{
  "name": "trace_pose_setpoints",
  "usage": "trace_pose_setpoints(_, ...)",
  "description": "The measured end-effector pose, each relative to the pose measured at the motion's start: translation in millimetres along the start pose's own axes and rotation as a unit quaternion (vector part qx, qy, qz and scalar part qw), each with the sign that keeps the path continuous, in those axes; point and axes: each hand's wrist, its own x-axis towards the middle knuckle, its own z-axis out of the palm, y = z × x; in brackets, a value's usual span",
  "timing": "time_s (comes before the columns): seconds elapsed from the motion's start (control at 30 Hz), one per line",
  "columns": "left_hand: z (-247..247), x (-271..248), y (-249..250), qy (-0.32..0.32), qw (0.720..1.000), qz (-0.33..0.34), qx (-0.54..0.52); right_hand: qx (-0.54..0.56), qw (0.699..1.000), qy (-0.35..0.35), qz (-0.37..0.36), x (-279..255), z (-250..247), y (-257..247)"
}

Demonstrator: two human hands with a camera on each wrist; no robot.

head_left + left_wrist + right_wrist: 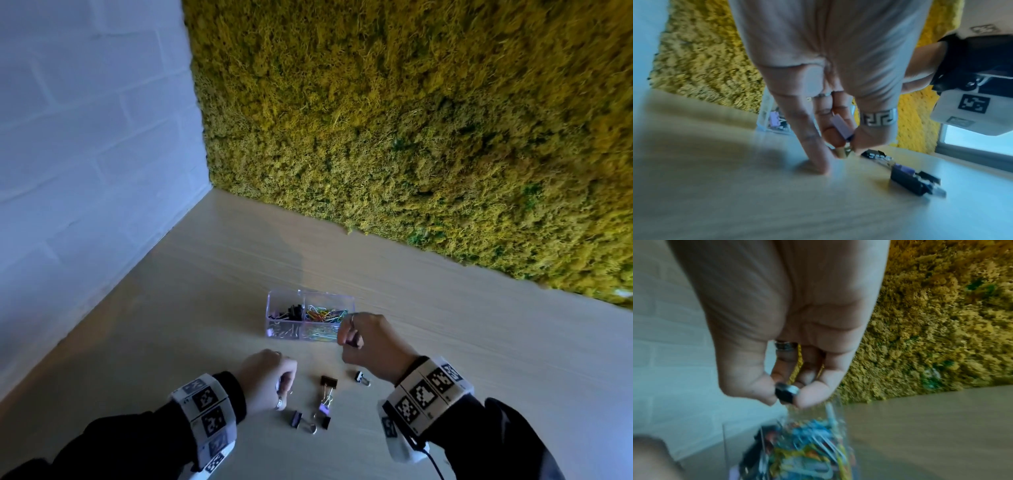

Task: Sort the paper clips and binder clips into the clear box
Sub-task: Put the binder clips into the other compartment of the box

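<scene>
The clear box (274, 318) stands on the table, with black binder clips in its left compartment and coloured paper clips (325, 315) in its right one. My right hand (352, 337) hovers at the box's right end and pinches a small black binder clip (786, 393) between thumb and fingers. My left hand (282, 380) is low over the table, curled round a lilac binder clip (841, 128), one fingertip (823, 168) touching the wood. Several binder clips lie loose in front: a brown one (329, 381), a small black one (361, 377), a lilac one (324, 407) and a dark one (297, 418).
A white brick wall (85, 154) runs along the left edge of the table (462, 335) and a yellow-green moss wall (411, 120) along the back. The clear box (797, 451) lies directly under my right hand in the right wrist view.
</scene>
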Motion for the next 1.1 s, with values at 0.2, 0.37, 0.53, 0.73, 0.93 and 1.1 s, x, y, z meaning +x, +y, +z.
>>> trace_pose_setpoints(0.2, -5, -5, -10, 0.02, 0.998, -0.009, -0.05, 0.045, 0.981, 0.125, -0.143, 32, 7, -45)
trace_pose_setpoints(0.37, -21, -10, -8, 0.026, 0.995, 0.012, -0.091, 0.055, 0.974, 0.177, -0.133, 44, 21, -40)
trace_pose_setpoints(0.53, -54, -2, 0, 0.113, 0.984, -0.019, -0.138, -0.011, 0.971, 0.228, -0.072, 30, 13, -16)
trace_pose_setpoints(0.73, -83, 25, 6, 0.222, 0.969, 0.02, -0.107, -0.158, 0.986, 0.051, 0.011, 19, 11, 13)
trace_pose_setpoints(0.93, -60, 45, -11, 0.174, 0.983, 0.033, -0.042, -0.16, 0.984, 0.078, 0.005, 20, 9, 15)
trace_pose_setpoints(1.1, -59, 41, -12, 0.197, 0.98, -0.002, -0.012, -0.168, 0.982, 0.089, 0.004, 11, 0, 19)
